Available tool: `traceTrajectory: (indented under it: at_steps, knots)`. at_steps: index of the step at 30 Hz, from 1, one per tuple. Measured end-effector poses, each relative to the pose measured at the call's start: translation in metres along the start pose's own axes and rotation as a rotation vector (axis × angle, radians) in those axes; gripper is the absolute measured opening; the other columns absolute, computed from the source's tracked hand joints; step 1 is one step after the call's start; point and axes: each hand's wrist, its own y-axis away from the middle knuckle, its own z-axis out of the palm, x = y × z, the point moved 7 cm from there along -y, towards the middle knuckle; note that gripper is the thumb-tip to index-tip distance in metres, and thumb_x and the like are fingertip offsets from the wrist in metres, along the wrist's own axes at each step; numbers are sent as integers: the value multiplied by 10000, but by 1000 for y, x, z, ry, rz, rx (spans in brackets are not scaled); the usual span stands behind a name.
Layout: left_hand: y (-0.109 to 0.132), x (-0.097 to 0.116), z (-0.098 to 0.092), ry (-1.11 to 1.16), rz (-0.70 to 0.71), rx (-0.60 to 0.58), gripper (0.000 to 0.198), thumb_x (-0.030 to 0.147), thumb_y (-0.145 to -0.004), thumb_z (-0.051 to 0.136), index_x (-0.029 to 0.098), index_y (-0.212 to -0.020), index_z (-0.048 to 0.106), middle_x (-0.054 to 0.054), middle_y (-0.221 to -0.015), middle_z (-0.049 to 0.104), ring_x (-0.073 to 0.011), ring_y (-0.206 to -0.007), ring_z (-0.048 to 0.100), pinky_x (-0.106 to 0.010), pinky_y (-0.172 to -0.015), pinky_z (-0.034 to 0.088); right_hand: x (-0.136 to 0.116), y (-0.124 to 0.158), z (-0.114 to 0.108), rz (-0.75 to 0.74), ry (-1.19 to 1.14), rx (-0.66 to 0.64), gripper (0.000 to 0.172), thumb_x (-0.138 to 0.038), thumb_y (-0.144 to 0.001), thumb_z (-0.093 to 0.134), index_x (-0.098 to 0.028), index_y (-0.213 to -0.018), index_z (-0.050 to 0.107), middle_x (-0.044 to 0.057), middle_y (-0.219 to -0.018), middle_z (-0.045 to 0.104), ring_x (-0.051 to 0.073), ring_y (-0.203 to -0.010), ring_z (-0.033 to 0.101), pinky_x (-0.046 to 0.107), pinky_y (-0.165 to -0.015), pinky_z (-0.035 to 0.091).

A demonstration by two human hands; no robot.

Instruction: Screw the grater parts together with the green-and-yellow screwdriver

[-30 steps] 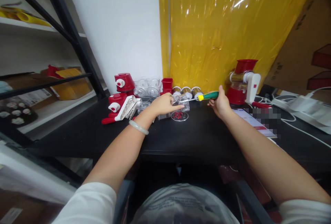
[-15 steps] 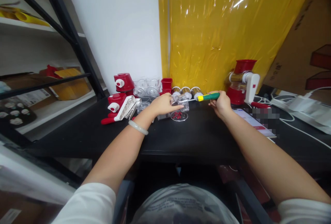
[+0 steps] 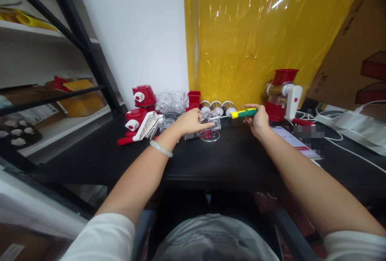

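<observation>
My left hand point(image 3: 193, 121) grips a clear plastic part point(image 3: 214, 118) just above the black table. In my right hand point(image 3: 258, 119) is a screwdriver point(image 3: 244, 113) with a green and yellow handle, held level. Its shaft points left into the clear part; the tip itself I cannot make out. Below the clear part, a round clear base point(image 3: 209, 135) with red pieces on it rests on the table. Several metal grater drums point(image 3: 216, 107) with white ends lie just behind my left hand.
To the left are red grater housings point(image 3: 136, 118) and white crank handles point(image 3: 148, 126), with clear plastic parts point(image 3: 170, 101) behind. On the right stand an assembled rotary grater point(image 3: 279, 96), a tablet point(image 3: 297, 143) and white cables point(image 3: 340, 138). Yellow film point(image 3: 256, 31) covers the back.
My right fingers have shifted on the green handle, the index finger now stretched along above it. The screwdriver handle has moved very slightly right. My left hand has stayed in place.
</observation>
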Motion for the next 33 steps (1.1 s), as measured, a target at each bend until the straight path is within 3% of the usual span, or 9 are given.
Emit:
traceTrajectory:
  at_steps: [3, 8, 15, 19, 23, 26, 30, 33]
  knots:
    - [0, 0, -1, 9, -15, 10, 577, 745, -796, 595, 198, -630, 521, -72, -858, 579, -165, -655, 540, -333, -615, 395, 3, -3, 2, 36, -25, 13, 224, -271, -887, 450, -203, -777, 634, -96, -388, 295, 86, -326, 303, 209, -414, 394]
    - [0, 0, 0, 3, 4, 3, 584, 749, -800, 579, 205, -606, 498, -69, -836, 556, -161, -635, 507, -341, -600, 367, 4, -4, 8, 41, -120, -21, 177, -297, -883, 527, -200, -756, 602, -62, -545, 466, 66, -376, 382, 209, -425, 408]
    - [-1, -1, 0, 17, -12, 13, 561, 734, -791, 606, 194, -644, 565, -74, -839, 570, -171, -649, 536, -351, -616, 398, 8, -5, 8, 35, -16, -64, 521, -621, -969, 392, -192, -772, 612, -19, -496, 504, 95, -354, 427, 231, -394, 410]
    - [0, -1, 0, 9, -14, 14, 566, 734, -797, 603, 192, -639, 570, -82, -844, 589, -179, -659, 555, -357, -625, 421, 8, -7, 3, -42, 139, -52, 577, -718, -925, 423, -193, -773, 610, -29, -423, 469, 108, -322, 432, 229, -354, 385]
    - [0, -2, 0, 11, -23, 17, 568, 743, -792, 599, 195, -648, 563, -81, -848, 587, -181, -658, 557, -354, -625, 422, 6, -6, 2, -98, 209, -48, 436, -593, -951, 497, -196, -798, 594, -41, -412, 480, 108, -319, 443, 214, -349, 385]
    - [0, -2, 1, 13, -15, 12, 568, 744, -793, 591, 197, -644, 565, -81, -852, 576, -184, -670, 556, -352, -633, 415, 5, -5, 3, -63, 189, -44, 266, -405, -968, 528, -218, -779, 540, -85, -383, 415, 87, -291, 361, 202, -361, 395]
    - [0, -1, 0, 21, -21, 17, 557, 739, -788, 597, 201, -649, 564, -76, -846, 573, -179, -660, 548, -351, -629, 408, 6, 2, 10, 58, 18, -63, 256, -276, -975, 489, -247, -730, 421, -135, -364, 252, 72, -288, 238, 186, -382, 388]
    - [2, 1, -3, 25, -44, 17, 541, 726, -781, 617, 199, -668, 573, -73, -839, 583, -184, -666, 564, -349, -632, 425, 4, 7, 15, 123, -79, -57, 261, -235, -978, 459, -238, -719, 422, -117, -391, 293, 70, -317, 268, 179, -416, 415]
